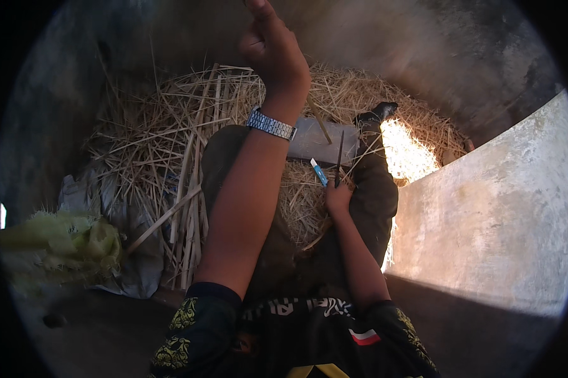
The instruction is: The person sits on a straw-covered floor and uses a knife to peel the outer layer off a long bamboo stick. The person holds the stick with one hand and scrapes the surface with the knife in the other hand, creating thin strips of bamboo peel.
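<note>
My left hand (274, 53) is raised at the upper edge over the straw, its fingers curled and partly cut off by the frame. Whether anything sits in its grip cannot be made out. A silver watch (272, 124) circles that wrist. My right hand (338, 196) is closed between my legs, holding a light-blue craft knife (320, 172) with a pale tip pointing away. A long, thin, dark blade-like strip (340, 154) also sticks up from the same fist. Just beyond them lies a grey rectangular block (312, 142) across the straw, with a straw stalk on it.
Loose straw (151, 138) spreads in front and to the left around my legs. A yellow-green woven sack (76, 242) lies at the left. On the right stands a pale concrete wall (485, 208), with bright sunlight on the straw by its far end.
</note>
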A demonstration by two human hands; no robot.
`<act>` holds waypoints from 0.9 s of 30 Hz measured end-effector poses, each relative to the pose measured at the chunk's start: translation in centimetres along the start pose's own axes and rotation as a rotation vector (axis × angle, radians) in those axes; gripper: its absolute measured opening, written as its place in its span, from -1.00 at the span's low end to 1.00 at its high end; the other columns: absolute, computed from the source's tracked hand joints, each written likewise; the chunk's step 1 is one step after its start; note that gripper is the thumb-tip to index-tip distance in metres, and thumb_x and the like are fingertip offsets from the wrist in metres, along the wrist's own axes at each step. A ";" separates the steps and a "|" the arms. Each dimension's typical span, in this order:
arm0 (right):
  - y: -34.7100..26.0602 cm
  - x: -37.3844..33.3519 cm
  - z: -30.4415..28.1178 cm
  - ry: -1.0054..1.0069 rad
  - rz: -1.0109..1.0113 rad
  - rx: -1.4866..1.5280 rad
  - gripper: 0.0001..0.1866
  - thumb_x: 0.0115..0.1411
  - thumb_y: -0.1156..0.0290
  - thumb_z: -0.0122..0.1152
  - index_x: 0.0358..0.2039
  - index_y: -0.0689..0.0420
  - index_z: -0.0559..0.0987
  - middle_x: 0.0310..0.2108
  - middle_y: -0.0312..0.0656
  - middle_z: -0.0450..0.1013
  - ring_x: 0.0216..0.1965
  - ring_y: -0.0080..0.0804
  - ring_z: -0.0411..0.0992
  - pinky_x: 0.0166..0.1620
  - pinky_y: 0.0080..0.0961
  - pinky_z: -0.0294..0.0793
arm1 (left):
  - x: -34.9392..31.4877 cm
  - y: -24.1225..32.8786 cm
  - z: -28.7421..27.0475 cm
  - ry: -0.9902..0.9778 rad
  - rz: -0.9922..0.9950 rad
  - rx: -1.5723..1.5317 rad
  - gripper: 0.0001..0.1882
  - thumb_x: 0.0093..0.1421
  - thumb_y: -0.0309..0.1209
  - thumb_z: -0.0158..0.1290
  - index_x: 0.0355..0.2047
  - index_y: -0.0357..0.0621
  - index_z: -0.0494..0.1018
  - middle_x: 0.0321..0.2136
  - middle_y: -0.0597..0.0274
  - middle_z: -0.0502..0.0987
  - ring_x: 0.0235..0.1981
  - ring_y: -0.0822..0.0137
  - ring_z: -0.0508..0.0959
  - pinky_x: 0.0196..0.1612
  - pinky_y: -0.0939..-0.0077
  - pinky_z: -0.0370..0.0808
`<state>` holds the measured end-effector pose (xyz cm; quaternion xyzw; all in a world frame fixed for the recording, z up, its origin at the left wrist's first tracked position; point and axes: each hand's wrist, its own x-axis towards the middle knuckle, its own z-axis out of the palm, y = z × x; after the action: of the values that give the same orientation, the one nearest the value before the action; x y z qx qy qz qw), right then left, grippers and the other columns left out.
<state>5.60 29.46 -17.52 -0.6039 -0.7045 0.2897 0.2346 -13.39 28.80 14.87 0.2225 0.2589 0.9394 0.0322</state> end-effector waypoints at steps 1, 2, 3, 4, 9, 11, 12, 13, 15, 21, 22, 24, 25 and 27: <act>-0.1 0.0 -0.4 0.101 -0.103 0.026 -0.61 0.35 0.24 0.07 -0.39 0.37 0.53 -0.53 0.16 0.50 -0.50 0.09 0.49 -0.34 -0.19 0.45 | 0.3 -0.1 0.1 -0.010 -0.011 -0.014 -0.36 0.36 0.10 0.01 -0.73 0.17 0.00 -0.76 0.59 0.00 -0.77 0.65 -0.01 -0.70 0.59 -0.09; -1.2 0.1 -1.5 0.110 -0.140 0.104 -0.61 0.35 0.23 0.08 -0.39 0.36 0.53 -0.55 0.12 0.49 -0.51 0.02 0.49 -0.35 -0.21 0.44 | 0.2 0.4 0.3 -0.016 -0.025 -0.025 -0.36 0.36 0.10 0.02 -0.73 0.17 0.00 -0.76 0.59 0.00 -0.77 0.65 -0.01 -0.70 0.60 -0.09; -2.8 0.1 -3.3 0.115 -0.174 0.177 -0.61 0.35 0.21 0.09 -0.38 0.35 0.54 -0.57 0.09 0.48 -0.53 -0.05 0.48 -0.37 -0.24 0.44 | 0.1 0.8 0.3 -0.017 -0.044 -0.034 -0.36 0.36 0.10 0.02 -0.73 0.17 0.00 -0.76 0.59 0.00 -0.76 0.65 -0.01 -0.70 0.60 -0.09; -4.0 -0.1 -4.6 0.118 -0.205 0.252 -0.61 0.35 0.20 0.10 -0.37 0.34 0.54 -0.59 0.06 0.47 -0.55 -0.12 0.48 -0.38 -0.26 0.43 | 0.0 1.2 0.3 -0.039 -0.046 -0.021 -0.36 0.36 0.10 0.02 -0.73 0.17 0.00 -0.76 0.59 0.00 -0.77 0.65 -0.01 -0.70 0.60 -0.09; -5.8 -1.8 -7.4 0.099 -0.199 0.548 -0.64 0.43 0.17 0.01 -0.40 0.19 0.44 -0.64 -0.31 0.35 -0.63 -0.56 0.29 -0.52 -0.55 0.28 | 0.3 0.1 -0.1 -0.116 0.004 0.054 -0.35 0.35 0.13 0.01 -0.73 0.17 0.01 -0.77 0.58 0.00 -0.79 0.65 -0.01 -0.72 0.60 -0.08; -8.4 -3.2 -9.2 0.103 -0.299 0.803 -0.66 0.46 0.18 -0.04 -0.41 0.13 0.38 -0.67 -0.38 0.29 -0.67 -0.61 0.26 -0.57 -0.60 0.25 | -0.2 1.2 0.3 -0.156 -0.037 0.046 -0.35 0.35 0.13 0.01 -0.73 0.17 0.01 -0.77 0.58 0.01 -0.78 0.66 0.00 -0.72 0.60 -0.08; -8.5 -3.0 -8.5 0.128 -0.342 0.907 -0.67 0.47 0.18 -0.06 -0.41 0.11 0.35 -0.68 -0.39 0.25 -0.68 -0.61 0.24 -0.59 -0.59 0.24 | -0.4 1.5 0.6 -0.183 -0.060 0.032 -0.35 0.35 0.14 0.00 -0.73 0.17 0.01 -0.77 0.58 0.02 -0.78 0.66 0.01 -0.72 0.60 -0.08; -8.8 -2.7 -7.4 0.154 -0.386 1.011 -0.68 0.47 0.19 -0.09 -0.41 0.09 0.32 -0.70 -0.41 0.21 -0.69 -0.62 0.23 -0.61 -0.59 0.23 | -0.5 1.2 0.3 -0.185 -0.050 0.028 -0.36 0.35 0.14 0.00 -0.73 0.17 0.01 -0.76 0.58 0.02 -0.78 0.66 0.01 -0.72 0.60 -0.08; -8.0 -3.0 -4.2 0.201 -0.303 1.107 -0.67 0.47 0.18 -0.08 -0.42 0.06 0.26 -0.73 -0.42 0.14 -0.71 -0.59 0.21 -0.62 -0.58 0.23 | -0.3 0.4 0.1 -0.198 -0.022 0.015 -0.36 0.35 0.14 0.01 -0.72 0.16 0.02 -0.76 0.59 0.03 -0.77 0.66 0.02 -0.71 0.60 -0.07; 2.3 1.6 1.9 -0.109 -0.050 0.146 -0.61 0.43 0.11 0.02 -0.40 0.16 0.47 -0.71 -0.35 0.28 -0.69 -0.60 0.28 -0.56 -0.52 0.22 | -0.2 0.3 0.3 -0.114 -0.077 0.055 -0.36 0.36 0.14 0.00 -0.72 0.15 0.03 -0.75 0.59 0.02 -0.74 0.66 0.03 -0.68 0.59 -0.06; 1.7 1.9 1.2 -0.059 -0.072 0.149 -0.61 0.43 0.11 0.02 -0.40 0.17 0.49 -0.70 -0.34 0.30 -0.69 -0.61 0.29 -0.56 -0.51 0.21 | 0.3 0.1 0.5 -0.104 -0.059 0.048 -0.36 0.36 0.14 0.00 -0.72 0.15 0.03 -0.75 0.59 0.03 -0.74 0.66 0.04 -0.68 0.59 -0.06; -3.4 -0.3 -3.7 0.029 -0.148 0.372 -0.61 0.42 0.15 0.03 -0.33 0.26 0.51 -0.66 -0.26 0.36 -0.60 -0.53 0.37 -0.46 -0.41 0.34 | 0.4 0.1 -0.1 -0.060 -0.042 0.061 -0.36 0.36 0.13 0.00 -0.72 0.14 0.03 -0.74 0.59 0.04 -0.74 0.65 0.04 -0.68 0.59 -0.06; -5.6 -1.3 -5.5 0.075 -0.179 0.484 -0.61 0.41 0.16 0.04 -0.29 0.30 0.51 -0.64 -0.21 0.38 -0.55 -0.49 0.41 -0.40 -0.37 0.40 | 0.4 0.4 -0.4 -0.050 -0.024 0.078 -0.36 0.36 0.13 0.00 -0.72 0.14 0.03 -0.74 0.59 0.04 -0.74 0.65 0.04 -0.67 0.59 -0.06; -7.1 -2.5 -6.1 0.142 -0.251 0.801 -0.63 0.44 0.17 0.01 -0.38 0.21 0.47 -0.65 -0.29 0.34 -0.64 -0.57 0.32 -0.51 -0.47 0.29 | 0.3 0.5 -0.4 -0.043 -0.007 0.106 -0.36 0.36 0.13 0.01 -0.72 0.14 0.03 -0.74 0.58 0.05 -0.73 0.65 0.04 -0.67 0.58 -0.06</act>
<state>5.06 26.99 -8.13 -0.3930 -0.5865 0.4672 0.5322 -13.83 28.23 14.95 0.2433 0.3083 0.9192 0.0293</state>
